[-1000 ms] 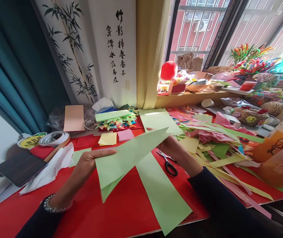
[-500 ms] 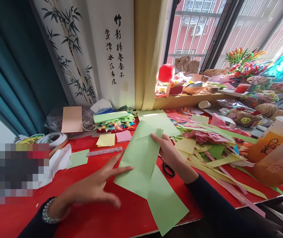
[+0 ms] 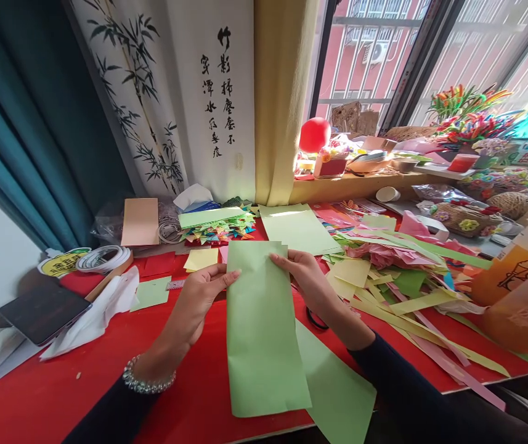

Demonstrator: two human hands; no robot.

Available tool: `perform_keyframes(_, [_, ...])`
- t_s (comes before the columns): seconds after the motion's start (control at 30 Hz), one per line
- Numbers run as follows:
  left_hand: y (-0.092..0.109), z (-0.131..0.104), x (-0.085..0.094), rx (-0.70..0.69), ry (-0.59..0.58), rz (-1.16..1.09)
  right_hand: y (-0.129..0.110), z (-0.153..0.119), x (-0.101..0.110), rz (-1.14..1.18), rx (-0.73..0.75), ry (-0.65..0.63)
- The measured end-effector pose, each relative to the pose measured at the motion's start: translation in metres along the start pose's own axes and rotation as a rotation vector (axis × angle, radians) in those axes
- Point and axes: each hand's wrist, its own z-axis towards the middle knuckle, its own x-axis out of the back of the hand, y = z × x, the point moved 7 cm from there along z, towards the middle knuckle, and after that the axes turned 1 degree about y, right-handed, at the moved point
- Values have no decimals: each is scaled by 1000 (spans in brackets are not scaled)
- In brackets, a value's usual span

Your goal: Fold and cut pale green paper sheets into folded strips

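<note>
A folded sheet of light green paper [image 3: 264, 339] is held up between both hands over the red table. My left hand [image 3: 199, 302] pinches its left edge near the top, and a beaded bracelet circles that wrist. On the opposite side, my right hand [image 3: 312, 287] grips the upper right edge with the thumb on the front. Another light green sheet [image 3: 342, 382] lies partly beneath, reaching past the table's front edge. Black-handled scissors [image 3: 315, 319] are partly hidden beside my right wrist. The ruler [image 3: 175, 284] is mostly covered by my left hand.
Paper strips [image 3: 411, 302] spread across the right side, near cups of orange drink [image 3: 513, 277]. A green sheet [image 3: 298, 229] lies behind the hands. Small folded papers [image 3: 220, 227] are heaped at the back. A dark phone-like slab [image 3: 44, 306] and white tape rolls [image 3: 103, 259] sit left.
My left hand has moved up and closed on the paper's left edge; before, its fingers were spread. The folded sheet has turned from slanted to nearly upright. The view has shifted slightly left.
</note>
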Motion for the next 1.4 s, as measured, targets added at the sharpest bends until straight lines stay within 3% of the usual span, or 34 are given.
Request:
perform_keyframes(0.13, [-2, 0, 0, 35, 5, -36, -2, -1, -4, -6, 13, -48])
perform_keyframes(0.3, [-6, 0, 3, 44, 101, -73, -6, -7, -17, -61, -30, -114])
perform_keyframes(0.57, [-7, -1, 7, -18, 129, -106, -5, -5, -9, -236, 103, 15])
perform_keyframes(0.7, [-8, 0, 12, -54, 187, -149, -5, -5, -11, -258, 107, -11])
perform_keyframes(1.0, [-5, -2, 11, -93, 178, -176, -3, -8, -17, -214, 99, -118])
perform_keyframes(1.4, [-5, -2, 18, -112, 228, -223, -5, -10, -18, -287, 122, -120])
